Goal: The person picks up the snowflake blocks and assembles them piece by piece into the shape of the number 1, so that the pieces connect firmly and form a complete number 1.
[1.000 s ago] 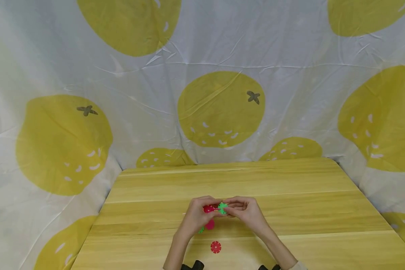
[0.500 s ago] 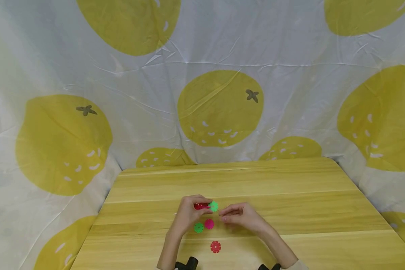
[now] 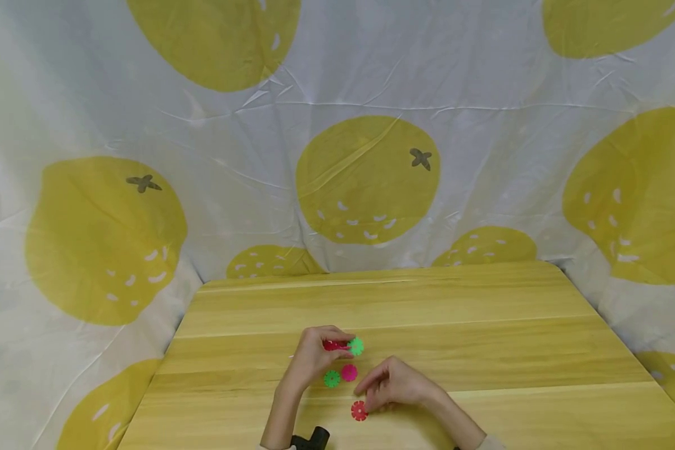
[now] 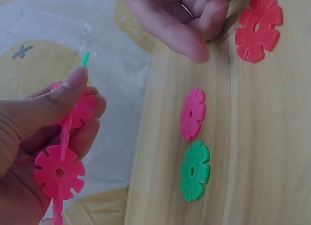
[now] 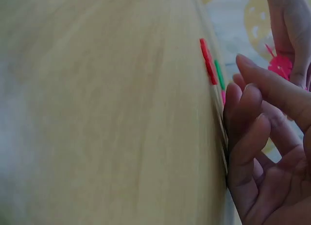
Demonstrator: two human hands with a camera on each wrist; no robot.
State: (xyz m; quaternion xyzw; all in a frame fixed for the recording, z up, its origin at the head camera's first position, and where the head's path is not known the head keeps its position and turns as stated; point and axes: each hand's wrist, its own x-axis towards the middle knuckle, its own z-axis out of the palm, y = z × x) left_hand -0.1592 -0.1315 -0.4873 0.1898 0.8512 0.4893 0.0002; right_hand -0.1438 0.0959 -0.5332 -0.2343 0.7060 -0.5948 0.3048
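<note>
My left hand (image 3: 313, 357) pinches a chain of notched plastic discs joined edge to edge. Pink discs (image 4: 59, 172) hang along its fingers in the left wrist view, and a green disc (image 3: 356, 347) sticks out past the fingertips. Low over the table, my right hand (image 3: 396, 384) has its thumb and fingers apart, holding nothing, fingertips right at the edge of a loose red disc (image 3: 359, 410). Between the hands lie a loose pink disc (image 3: 349, 373) and a green notched disc (image 4: 195, 171), side by side and flat on the wood.
The wooden table (image 3: 484, 325) reaches back to a hanging cloth (image 3: 247, 187) printed with big yellow fruit. A black cylindrical object (image 3: 315, 439) shows beside the left forearm at the bottom edge.
My right hand has let go of the green disc on the chain and moved down toward me to the red disc. My left hand has shifted slightly left with the chain.
</note>
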